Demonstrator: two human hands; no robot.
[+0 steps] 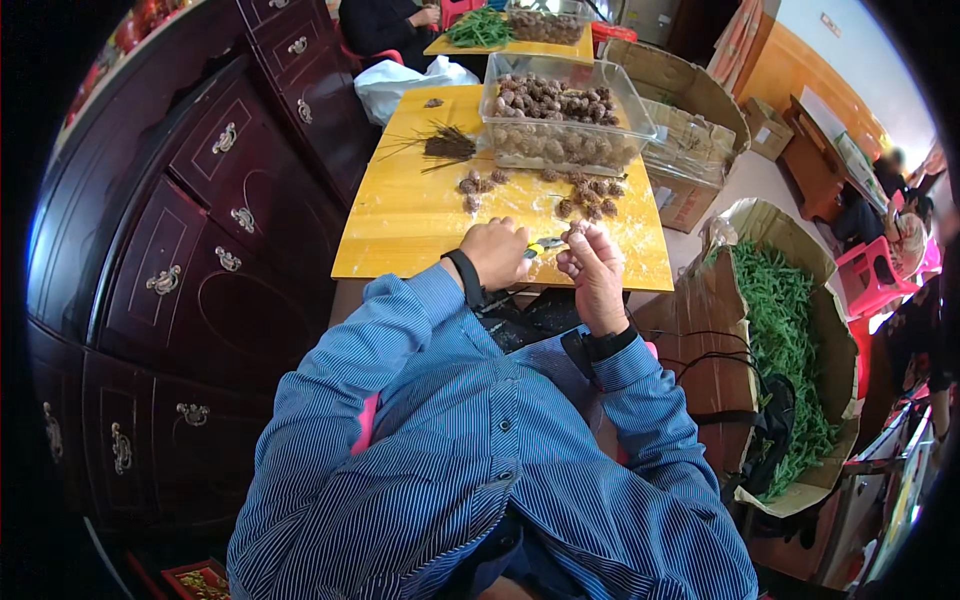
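My left hand (496, 254) is closed around pliers (536, 247) with yellow on the handles, their metal jaws pointing right. Between the fingertips of my right hand (598, 275) is a small brown pine cone (576, 229), close to the jaws. Whether the jaws touch it I cannot tell. Both hands are over the near edge of a yellow table (400, 225). Just beyond them lie two loose groups of pine cones (590, 192). A bundle of thin dark wires (450, 146) rests farther left.
A clear plastic bin (570, 150) of pine cones stands at the table's far right. Cardboard boxes are on the right, one holding green artificial foliage (775, 330). Dark wooden cabinets (200, 250) line the left. Another person (385, 30) sits at a farther table.
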